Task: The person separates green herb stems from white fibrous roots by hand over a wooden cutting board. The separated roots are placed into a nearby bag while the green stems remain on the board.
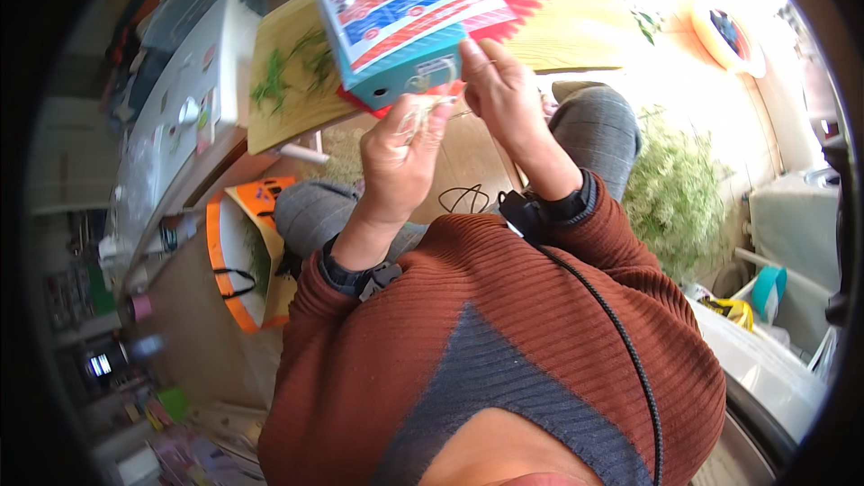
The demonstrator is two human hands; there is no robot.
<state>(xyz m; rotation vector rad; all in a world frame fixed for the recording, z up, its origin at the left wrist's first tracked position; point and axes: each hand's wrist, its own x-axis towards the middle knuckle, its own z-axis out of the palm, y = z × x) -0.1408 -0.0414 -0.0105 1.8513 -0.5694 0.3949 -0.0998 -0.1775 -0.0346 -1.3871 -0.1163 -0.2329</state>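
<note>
A teal cardboard box [405, 71] with a red, white and blue printed top is before me on a wooden table. Red fringed material [506, 3] shows beneath and behind it. My left hand [401, 155] pinches a thin, pale string [415, 118] in front of the box's near side, which has a round hole. My right hand [496, 88] is at the near right corner of the box, thumb and forefinger together; whether it also holds a strand is unclear.
Green sprigs [270, 81] lie on the wooden table [290, 125]. An orange-edged bag [233, 270] stands left of my legs, near a white-topped cabinet [196, 74]. A large bunch of fine pale-green stems [675, 196] is at right. A dark cord [466, 197] lies between my knees.
</note>
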